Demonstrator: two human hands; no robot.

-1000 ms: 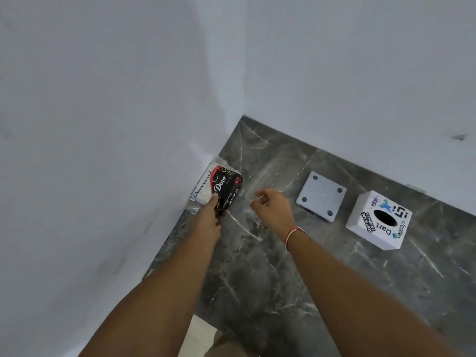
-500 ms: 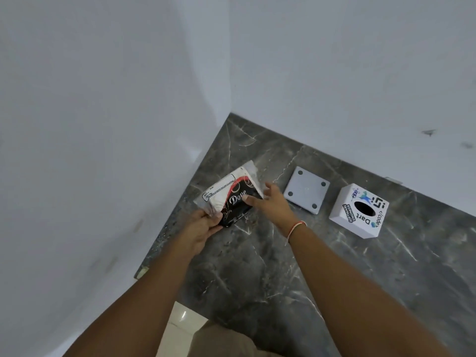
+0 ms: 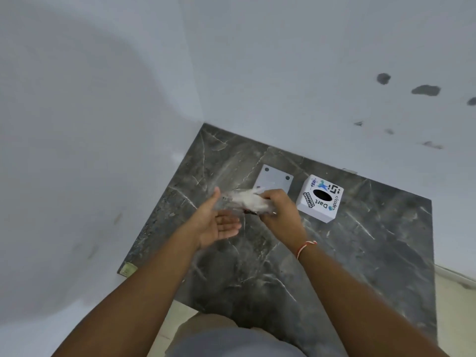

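Note:
A Dove packet in a clear plastic wrapper (image 3: 244,200) is held above the dark marble counter (image 3: 334,253); it is motion-blurred and shows mostly white. My right hand (image 3: 279,211) grips its right end with curled fingers. Just left of the packet is my left hand (image 3: 219,222), palm up with fingers straight, its thumb by the wrapper's left end.
A white square plate with corner holes (image 3: 274,177) lies on the counter behind my hands. Right of it stands a white stickered box with an oval hole on top (image 3: 320,198). White walls close the left and back. The counter's front edge runs near my body.
The packet was lifted from the wall corner and carried right, now in my right hand. My left hand let go of it and opened. The view pulled back.

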